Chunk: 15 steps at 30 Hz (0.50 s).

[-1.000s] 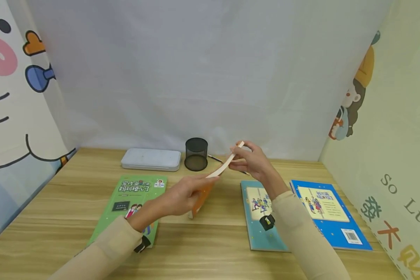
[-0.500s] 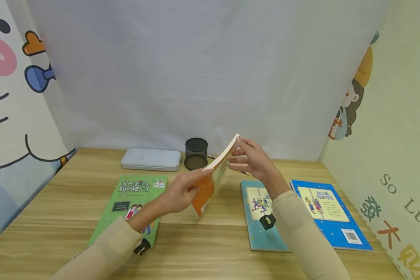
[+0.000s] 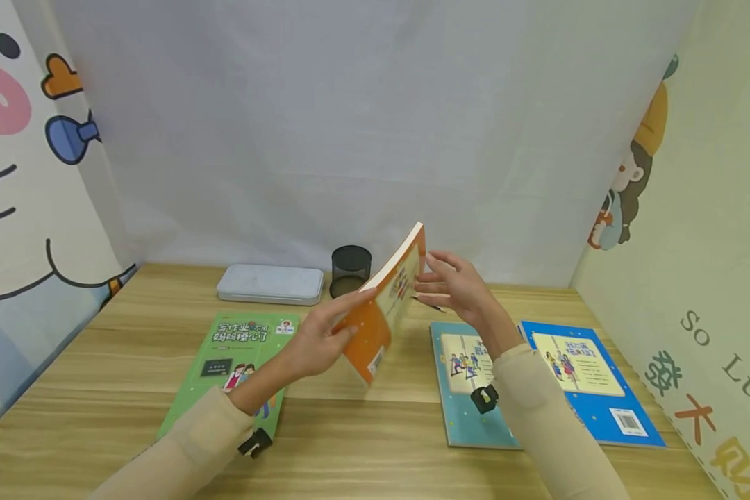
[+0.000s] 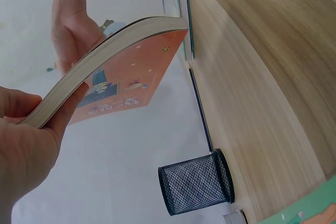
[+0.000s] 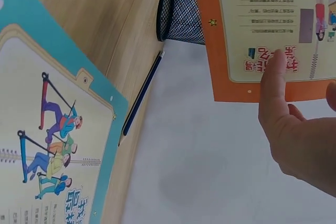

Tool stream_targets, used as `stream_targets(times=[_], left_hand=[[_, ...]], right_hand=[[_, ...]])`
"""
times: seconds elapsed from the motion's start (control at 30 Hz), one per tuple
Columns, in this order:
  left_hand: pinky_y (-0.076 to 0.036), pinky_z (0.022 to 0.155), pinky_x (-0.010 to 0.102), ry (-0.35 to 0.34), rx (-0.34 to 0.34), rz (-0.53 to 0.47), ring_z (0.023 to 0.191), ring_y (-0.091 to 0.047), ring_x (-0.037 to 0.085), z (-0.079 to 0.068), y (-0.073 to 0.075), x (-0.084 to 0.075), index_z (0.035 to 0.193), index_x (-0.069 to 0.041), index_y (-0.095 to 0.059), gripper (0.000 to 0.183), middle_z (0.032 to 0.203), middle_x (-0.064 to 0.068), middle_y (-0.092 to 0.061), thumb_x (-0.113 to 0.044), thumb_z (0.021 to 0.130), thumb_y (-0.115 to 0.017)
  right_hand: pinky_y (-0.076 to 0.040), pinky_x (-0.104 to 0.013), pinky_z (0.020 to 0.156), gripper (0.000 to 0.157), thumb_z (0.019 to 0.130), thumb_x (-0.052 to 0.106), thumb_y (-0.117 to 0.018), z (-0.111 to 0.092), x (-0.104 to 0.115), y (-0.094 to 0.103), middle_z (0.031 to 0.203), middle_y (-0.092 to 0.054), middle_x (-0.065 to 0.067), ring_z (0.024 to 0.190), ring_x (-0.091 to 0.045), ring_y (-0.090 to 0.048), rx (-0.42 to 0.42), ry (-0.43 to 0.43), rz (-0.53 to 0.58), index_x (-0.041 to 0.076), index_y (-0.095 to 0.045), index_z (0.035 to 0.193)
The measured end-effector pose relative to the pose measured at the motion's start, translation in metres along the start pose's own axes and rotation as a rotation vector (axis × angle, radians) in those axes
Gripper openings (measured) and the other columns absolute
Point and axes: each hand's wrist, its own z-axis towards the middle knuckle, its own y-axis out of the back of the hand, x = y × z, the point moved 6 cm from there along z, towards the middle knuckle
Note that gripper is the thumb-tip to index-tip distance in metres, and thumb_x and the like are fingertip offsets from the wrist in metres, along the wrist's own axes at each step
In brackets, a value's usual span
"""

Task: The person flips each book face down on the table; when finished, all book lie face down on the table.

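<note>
Orange book (image 3: 382, 309) now higher, slightly curved

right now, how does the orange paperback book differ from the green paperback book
Pose: the orange paperback book is raised, tilted and bowed in the left grip; the green paperback book lies flat on the wood-grain table.
Cover: the orange paperback book shows a cream panel and a barcode; the green paperback book shows a dark chalkboard picture.
Shared: both covers carry cartoon figures and Chinese lettering.
</note>
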Motion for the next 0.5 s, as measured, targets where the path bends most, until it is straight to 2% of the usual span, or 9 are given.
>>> stream_targets(times=[0.13,0.23,0.5], left_hand=[[-0.060,0.078,0.035,0.041,-0.002,-0.036,0.117,-0.058,0.041,0.000,0.001,0.000,0.150,-0.002,-0.044,0.063,0.153,0.025,-0.042,0.018,0.090,-0.047],[-0.060,0.081,0.039,0.068,-0.008,-0.061,0.122,-0.056,0.043,-0.001,0.002,-0.001,0.150,-0.003,-0.043,0.063,0.155,0.024,-0.041,0.017,0.091,-0.047],[-0.057,0.080,0.032,0.079,-0.039,-0.090,0.120,-0.056,0.043,0.000,0.004,-0.006,0.150,-0.002,-0.043,0.063,0.154,0.024,-0.042,0.017,0.090,-0.048]], right_hand=[[-0.058,-0.039,0.092,0.059,0.105,0.034,-0.049,0.001,-0.007,0.004,0.139,-0.051,-0.030,0.119,-0.037,-0.064,-0.012,-0.004,-0.031,0.013,-0.029,0.157],[-0.058,-0.038,0.091,0.060,0.104,0.032,-0.051,0.003,-0.013,0.007,0.139,-0.051,-0.029,0.117,-0.036,-0.065,-0.023,-0.009,-0.040,0.013,-0.029,0.157],[-0.060,-0.036,0.087,0.062,0.104,0.029,-0.053,0.006,-0.027,0.013,0.145,-0.049,-0.029,0.113,-0.034,-0.067,-0.035,-0.035,-0.066,0.014,-0.027,0.158]])
